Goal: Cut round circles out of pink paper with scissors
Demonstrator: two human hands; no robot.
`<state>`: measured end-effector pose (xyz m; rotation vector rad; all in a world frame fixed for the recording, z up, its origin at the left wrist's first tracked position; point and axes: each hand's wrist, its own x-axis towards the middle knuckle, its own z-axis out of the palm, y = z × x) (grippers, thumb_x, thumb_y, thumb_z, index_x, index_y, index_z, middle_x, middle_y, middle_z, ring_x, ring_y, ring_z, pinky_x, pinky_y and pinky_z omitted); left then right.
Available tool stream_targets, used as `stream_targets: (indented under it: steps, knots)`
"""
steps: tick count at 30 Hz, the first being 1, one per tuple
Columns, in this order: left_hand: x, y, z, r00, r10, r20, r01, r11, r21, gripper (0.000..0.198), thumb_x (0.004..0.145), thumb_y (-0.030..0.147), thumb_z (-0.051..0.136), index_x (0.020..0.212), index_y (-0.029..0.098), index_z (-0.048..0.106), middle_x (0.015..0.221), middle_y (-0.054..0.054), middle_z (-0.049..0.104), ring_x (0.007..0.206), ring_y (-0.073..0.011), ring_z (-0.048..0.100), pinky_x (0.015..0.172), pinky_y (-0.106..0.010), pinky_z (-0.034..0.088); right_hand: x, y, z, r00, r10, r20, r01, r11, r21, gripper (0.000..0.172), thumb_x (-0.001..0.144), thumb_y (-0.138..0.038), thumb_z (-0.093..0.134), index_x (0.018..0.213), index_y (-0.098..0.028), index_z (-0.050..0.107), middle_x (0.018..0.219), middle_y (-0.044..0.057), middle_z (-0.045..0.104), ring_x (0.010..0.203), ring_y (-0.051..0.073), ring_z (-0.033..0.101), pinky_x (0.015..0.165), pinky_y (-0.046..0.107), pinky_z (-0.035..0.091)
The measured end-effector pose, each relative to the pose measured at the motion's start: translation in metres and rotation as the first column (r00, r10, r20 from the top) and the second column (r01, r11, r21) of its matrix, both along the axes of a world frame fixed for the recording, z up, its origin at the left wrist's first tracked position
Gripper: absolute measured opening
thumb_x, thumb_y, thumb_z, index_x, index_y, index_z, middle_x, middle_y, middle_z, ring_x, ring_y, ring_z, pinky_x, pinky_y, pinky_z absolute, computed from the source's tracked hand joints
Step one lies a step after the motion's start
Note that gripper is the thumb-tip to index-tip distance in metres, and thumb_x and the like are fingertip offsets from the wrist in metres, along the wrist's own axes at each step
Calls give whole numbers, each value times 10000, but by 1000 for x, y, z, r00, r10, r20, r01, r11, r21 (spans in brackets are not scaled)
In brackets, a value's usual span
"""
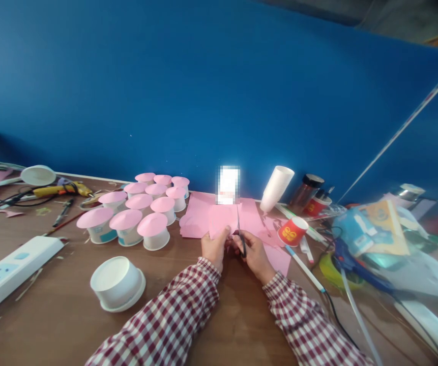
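Your left grip (pixel 214 248) pinches paper (pixel 222 218), right grip (pixel 255 254) holds scissors (pixel 243 246), forearms (pixel 169 315) converging; bench (pixel 239 320) shows behind both, wall (pixel 157 86) beyond.

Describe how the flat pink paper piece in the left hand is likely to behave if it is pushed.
The flat pink paper piece is probably very light: the left hand pinches it near its lower edge. It looks thin, so pushing would likely bend it. Some stiffness is possible, as it extends flat beyond the hand.
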<state>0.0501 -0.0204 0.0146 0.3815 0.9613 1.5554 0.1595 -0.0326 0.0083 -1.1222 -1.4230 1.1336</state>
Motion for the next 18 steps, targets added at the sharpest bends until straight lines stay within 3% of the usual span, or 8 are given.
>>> stream_targets:
  steps: [18]
  knots:
    - [-1, -1, 6, 1000, 7, 7, -7, 1000, -7, 300, 509, 241, 791, 690, 87, 609, 565, -24, 612, 476, -102, 565, 446, -203, 456, 2, 0, 1, 1000, -3, -13, 3, 1000, -12, 311, 778, -426, 633, 947, -166, 643, 583, -13, 535, 503, 106, 487, 405, 190, 348]
